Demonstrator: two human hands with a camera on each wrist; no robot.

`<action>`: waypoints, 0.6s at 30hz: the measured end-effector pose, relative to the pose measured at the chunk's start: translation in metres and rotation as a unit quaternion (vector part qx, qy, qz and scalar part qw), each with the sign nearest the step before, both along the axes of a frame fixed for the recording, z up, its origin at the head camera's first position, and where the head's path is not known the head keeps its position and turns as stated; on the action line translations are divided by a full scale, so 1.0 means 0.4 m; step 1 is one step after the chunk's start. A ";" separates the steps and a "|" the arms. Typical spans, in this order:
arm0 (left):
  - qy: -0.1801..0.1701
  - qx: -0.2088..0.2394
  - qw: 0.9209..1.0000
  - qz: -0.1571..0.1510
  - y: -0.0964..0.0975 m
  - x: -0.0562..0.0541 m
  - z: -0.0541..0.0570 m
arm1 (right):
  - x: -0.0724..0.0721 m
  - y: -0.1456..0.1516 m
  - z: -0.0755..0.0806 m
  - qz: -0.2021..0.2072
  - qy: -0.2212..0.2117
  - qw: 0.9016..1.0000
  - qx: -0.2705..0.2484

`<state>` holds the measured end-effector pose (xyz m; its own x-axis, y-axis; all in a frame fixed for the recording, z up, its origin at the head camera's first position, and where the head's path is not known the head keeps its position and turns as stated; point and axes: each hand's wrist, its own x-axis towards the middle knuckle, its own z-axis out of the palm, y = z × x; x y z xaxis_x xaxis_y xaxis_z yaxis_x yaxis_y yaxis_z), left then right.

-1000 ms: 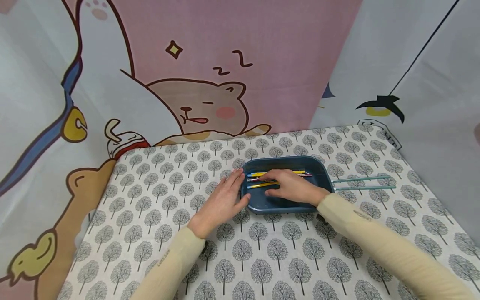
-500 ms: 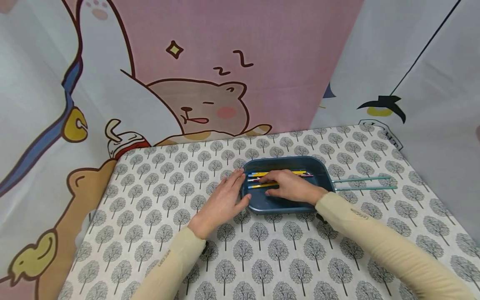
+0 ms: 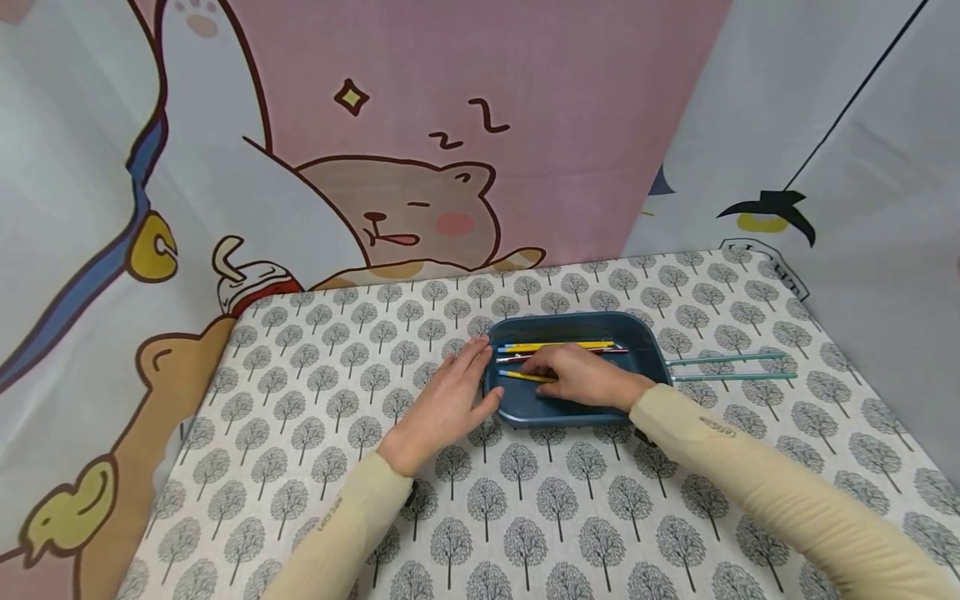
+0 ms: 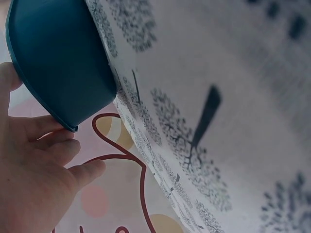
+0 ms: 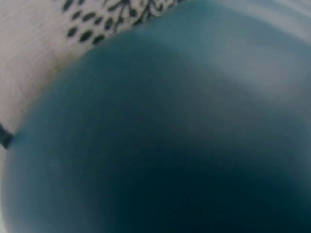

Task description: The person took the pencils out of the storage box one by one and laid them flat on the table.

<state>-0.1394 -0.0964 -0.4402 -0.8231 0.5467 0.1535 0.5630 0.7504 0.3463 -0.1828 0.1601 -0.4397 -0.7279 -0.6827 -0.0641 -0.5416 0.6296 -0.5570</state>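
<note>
In the head view my right hand reaches into a dark blue rectangular tray and pinches a yellow pencil with a light blue end pointing left. Its far part is hidden under the fingers. Behind it in the tray lie another yellow pencil and a slim dark red stick, partly covered by the hand. My left hand rests at the tray's left rim, fingers extended. The left wrist view shows those fingertips against the rim of the tray. Only the blurred tray wall fills the right wrist view.
Two thin green rods lie side by side on the cloth, right of the tray. A white cloth with a tree print covers the table. Curtains with cartoon animals stand behind and at both sides.
The pencil in my right fingers has turned, so its hidden end now slopes toward me, apart from the other two. My left hand and the tray stay put.
</note>
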 end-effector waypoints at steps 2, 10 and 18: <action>0.000 0.000 1.000 0.000 0.000 0.000 0.000 | -0.001 0.000 -0.004 0.006 0.006 1.000 0.005; 0.001 0.003 1.000 0.004 0.002 0.001 0.002 | -0.003 0.003 -0.013 0.008 0.010 1.000 0.003; 0.000 0.007 1.000 0.007 0.004 0.003 0.001 | 0.002 0.001 -0.010 0.012 0.005 1.000 -0.002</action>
<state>-0.1383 -0.0947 -0.4398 -0.8305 0.5336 0.1601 0.5527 0.7533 0.3564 -0.1818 0.1606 -0.4437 -0.7112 -0.7009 -0.0542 -0.5631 0.6142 -0.5529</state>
